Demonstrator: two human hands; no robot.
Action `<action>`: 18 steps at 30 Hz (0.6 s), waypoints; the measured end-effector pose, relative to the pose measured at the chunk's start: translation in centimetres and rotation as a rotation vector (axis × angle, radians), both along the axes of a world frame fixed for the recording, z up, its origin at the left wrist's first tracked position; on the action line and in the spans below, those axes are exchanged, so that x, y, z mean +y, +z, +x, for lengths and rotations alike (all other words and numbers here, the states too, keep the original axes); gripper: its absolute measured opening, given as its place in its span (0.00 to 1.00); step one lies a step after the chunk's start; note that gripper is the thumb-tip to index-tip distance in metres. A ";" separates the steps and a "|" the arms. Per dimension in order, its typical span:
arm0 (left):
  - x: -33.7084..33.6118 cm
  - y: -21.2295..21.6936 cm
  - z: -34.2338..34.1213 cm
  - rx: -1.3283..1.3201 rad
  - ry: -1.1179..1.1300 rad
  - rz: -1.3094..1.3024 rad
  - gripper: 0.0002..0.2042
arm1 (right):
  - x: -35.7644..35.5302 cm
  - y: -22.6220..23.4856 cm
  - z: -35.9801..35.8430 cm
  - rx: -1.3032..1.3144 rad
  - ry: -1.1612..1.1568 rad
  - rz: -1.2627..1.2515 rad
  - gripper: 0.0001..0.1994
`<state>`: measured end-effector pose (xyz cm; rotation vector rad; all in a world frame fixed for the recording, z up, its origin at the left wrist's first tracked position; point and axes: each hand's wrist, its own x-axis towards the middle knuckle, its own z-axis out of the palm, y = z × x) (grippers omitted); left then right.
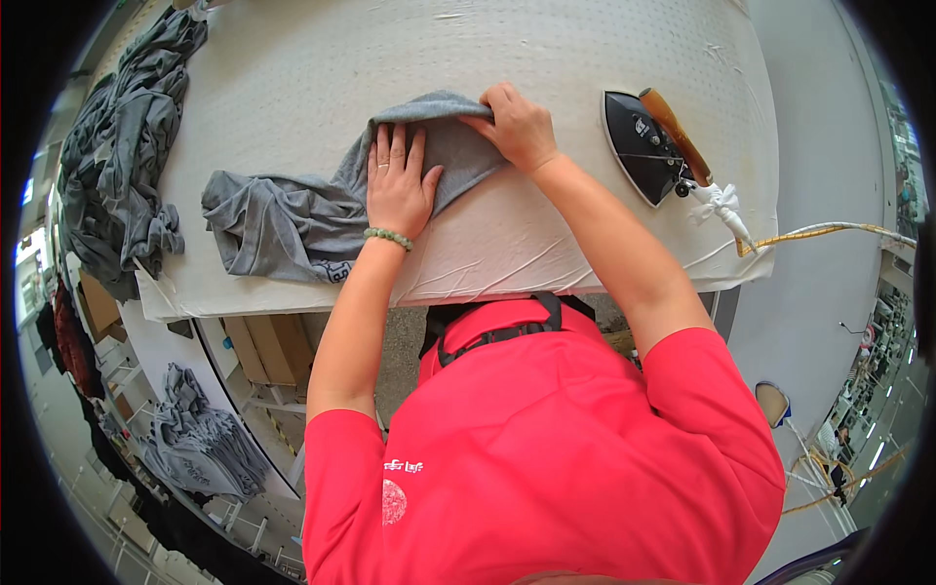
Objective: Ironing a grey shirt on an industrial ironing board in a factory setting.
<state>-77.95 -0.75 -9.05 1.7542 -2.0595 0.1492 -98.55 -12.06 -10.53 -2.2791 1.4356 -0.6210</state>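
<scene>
A grey knit garment [292,219] lies crumpled on the white padded ironing table [624,49], its left part bunched up and its right part spread flatter. My left hand [398,190] rests flat on the garment with the fingers stretched out, the fingertips at a folded-over edge. At the upper right corner of the cloth, my right hand [517,127] pinches the edge between thumb and fingers. To the right of that hand stands an iron [639,146] with a dark soleplate cover and a wooden handle [678,136]; nothing touches it.
A heap of dark grey garments [127,146] hangs over the table's left edge. Below left, a stack of folded grey garments [200,439] sits on a lower surface. The iron's hose [829,230], wrapped in white cloth near the iron, runs off right. Cardboard [268,346] stands under the table.
</scene>
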 end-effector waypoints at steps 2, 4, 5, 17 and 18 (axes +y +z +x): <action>0.4 -0.4 0.1 0.001 -0.005 0.018 0.24 | 0.4 -0.1 -0.6 0.005 -0.062 -0.044 0.25; 0.6 -2.2 0.9 0.091 -0.135 0.098 0.25 | 0.1 1.1 -1.2 0.003 -0.083 -0.072 0.24; 0.8 -3.2 1.4 0.180 -0.269 0.177 0.26 | 0.3 1.9 -2.0 0.073 -0.058 0.099 0.24; 0.5 -2.2 -0.1 -0.022 -0.401 0.220 0.28 | 3.4 2.8 -4.8 0.022 -0.078 0.117 0.15; 0.4 -1.9 -0.1 -0.025 -0.525 0.225 0.28 | 4.1 3.0 -4.7 -0.006 -0.039 -0.101 0.15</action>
